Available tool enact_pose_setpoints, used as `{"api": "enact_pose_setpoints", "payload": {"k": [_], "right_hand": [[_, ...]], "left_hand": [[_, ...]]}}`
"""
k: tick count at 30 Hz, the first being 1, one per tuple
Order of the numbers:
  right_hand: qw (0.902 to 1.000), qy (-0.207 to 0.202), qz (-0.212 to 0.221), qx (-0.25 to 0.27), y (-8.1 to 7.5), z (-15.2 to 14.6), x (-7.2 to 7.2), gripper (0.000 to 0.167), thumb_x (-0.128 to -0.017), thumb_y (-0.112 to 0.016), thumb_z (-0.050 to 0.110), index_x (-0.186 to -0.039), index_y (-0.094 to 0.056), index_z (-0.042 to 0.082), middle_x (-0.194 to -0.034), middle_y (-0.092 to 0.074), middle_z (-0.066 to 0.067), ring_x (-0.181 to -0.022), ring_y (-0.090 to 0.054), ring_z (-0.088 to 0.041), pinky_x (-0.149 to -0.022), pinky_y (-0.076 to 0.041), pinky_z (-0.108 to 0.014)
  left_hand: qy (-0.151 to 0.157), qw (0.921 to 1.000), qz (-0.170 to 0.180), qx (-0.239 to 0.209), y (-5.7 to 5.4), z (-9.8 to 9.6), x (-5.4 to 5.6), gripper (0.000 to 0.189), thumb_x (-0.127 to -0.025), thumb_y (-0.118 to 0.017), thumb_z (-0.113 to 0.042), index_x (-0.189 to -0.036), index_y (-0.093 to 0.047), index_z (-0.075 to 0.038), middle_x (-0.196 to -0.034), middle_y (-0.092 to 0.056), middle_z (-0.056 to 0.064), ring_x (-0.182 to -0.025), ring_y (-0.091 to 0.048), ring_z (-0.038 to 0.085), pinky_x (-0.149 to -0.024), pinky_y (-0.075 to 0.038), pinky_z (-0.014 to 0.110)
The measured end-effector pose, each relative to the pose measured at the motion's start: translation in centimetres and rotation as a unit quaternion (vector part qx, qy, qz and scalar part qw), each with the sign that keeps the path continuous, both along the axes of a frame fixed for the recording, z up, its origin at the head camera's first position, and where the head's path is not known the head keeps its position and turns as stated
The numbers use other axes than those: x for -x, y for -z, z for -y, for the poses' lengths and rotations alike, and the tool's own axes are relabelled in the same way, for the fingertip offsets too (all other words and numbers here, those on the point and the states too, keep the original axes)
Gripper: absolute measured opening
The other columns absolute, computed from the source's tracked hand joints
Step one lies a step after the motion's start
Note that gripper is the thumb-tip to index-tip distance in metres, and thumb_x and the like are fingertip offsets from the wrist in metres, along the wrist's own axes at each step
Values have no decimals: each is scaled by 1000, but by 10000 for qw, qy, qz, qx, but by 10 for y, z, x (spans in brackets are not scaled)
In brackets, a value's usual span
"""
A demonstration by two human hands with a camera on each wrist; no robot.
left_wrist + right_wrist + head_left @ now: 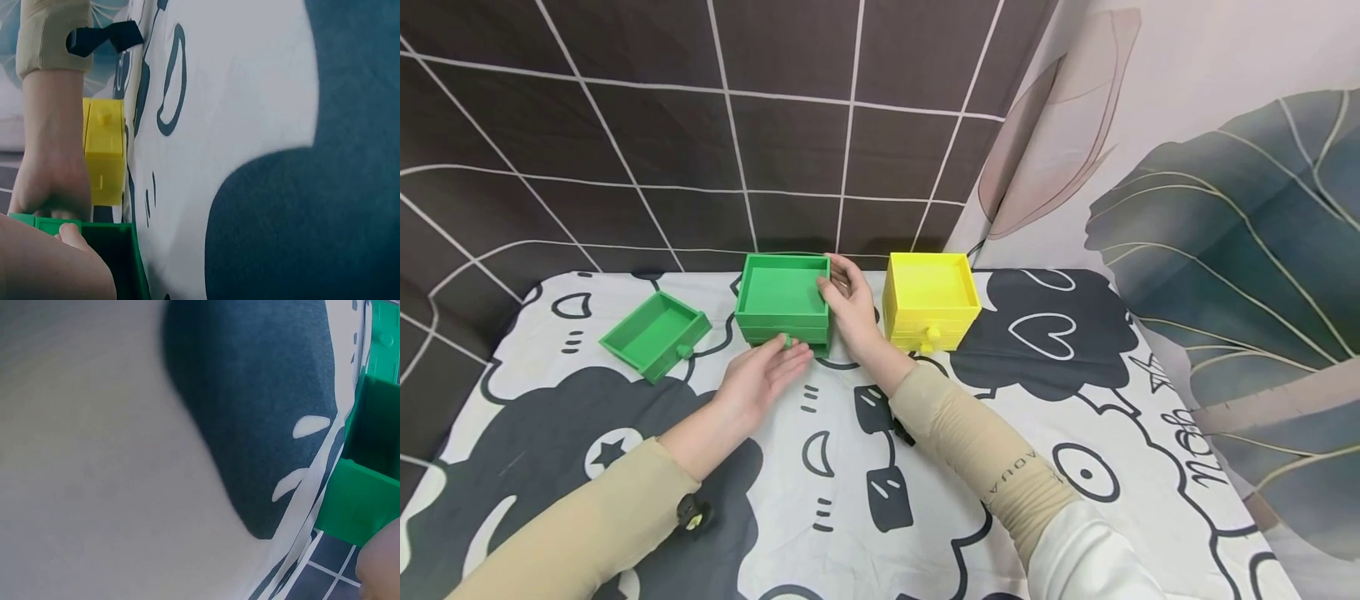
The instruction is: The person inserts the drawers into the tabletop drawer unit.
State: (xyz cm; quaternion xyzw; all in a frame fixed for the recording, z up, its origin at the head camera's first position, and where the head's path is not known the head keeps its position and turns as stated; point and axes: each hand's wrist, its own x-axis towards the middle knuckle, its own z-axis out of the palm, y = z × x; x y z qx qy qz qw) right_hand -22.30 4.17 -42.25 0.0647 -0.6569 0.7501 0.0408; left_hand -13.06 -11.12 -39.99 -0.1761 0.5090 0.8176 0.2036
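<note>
A green mini drawer cabinet (pixel 786 287) with a tray-like top stands toward the back of the cloth. My right hand (pixel 852 308) holds its right side, thumb at the top rim; the other fingertips are partly hidden. At its front, my left hand (pixel 763 379) pinches a small green knob (pixel 787 341) between thumb and fingers, palm partly turned up. A dark opening (pixel 112 240) shows low in the green cabinet in the left wrist view. Left of it lies a separate green drawer (pixel 658 329) with a round knob, set at an angle, hollow side up.
To the right of the green cabinet stands a similar yellow drawer cabinet (pixel 931 287) with knobs on its front. A black-and-white patterned cloth (pixel 805 533) covers the surface. Behind rises a dark gridded fabric (pixel 790 142), and a leaf-patterned curtain (pixel 1240 233) hangs at the right.
</note>
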Motion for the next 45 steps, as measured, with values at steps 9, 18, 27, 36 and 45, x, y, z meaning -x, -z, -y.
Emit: {"api": "enact_pose_setpoints", "payload": {"k": [9,18,27,36,45], "right_hand": [[10000,10,30,51,0,1,0,48,-101,-57,-1,-149,-49,-5,-151,-52,-27,-145,-50,-38,-130,-40,-42],[9999,-9,76,71,0,2,-2,48,-103,-56,-1,-149,-49,-4,-151,-52,-25,-144,-50,-36,-129,-41,-42],[9999,68,51,80,-1,2,-2,47,-102,-56,0,-148,-50,-5,-150,-52,-26,-144,-50,-36,-129,-40,-42],[10000,39,30,59,-1,2,-2,47,-102,-56,0,-149,-50,-4,-150,-53,-25,-144,-50,-36,-129,-40,-41],[9999,41,90,23,-2,2,-3,48,-102,-57,1,-149,-50,-3,-151,-53,-24,-144,-51,-35,-129,-41,-40]], "left_hand": [[-78,9998,173,63,-3,-4,4,24,-114,-47,-26,-127,-55,-7,-143,-65,12,-96,-76,1,-112,-55,22],[-54,9997,240,-16,0,-1,0,26,-115,-46,-28,-129,-54,-8,-154,-58,16,-97,-75,2,-114,-54,23],[70,9991,174,-388,14,17,-13,30,-114,-48,-26,-136,-51,-5,-158,-49,20,-122,-70,11,-118,-51,24],[102,9979,351,-541,30,46,-20,36,-115,-45,-25,-145,-45,-6,-119,-72,-1,-103,-74,3,-116,-52,23],[-328,9930,797,-808,26,71,-19,24,-116,-34,-24,-130,-49,-13,-92,-78,-7,-92,-77,2,-107,-57,16]]}}
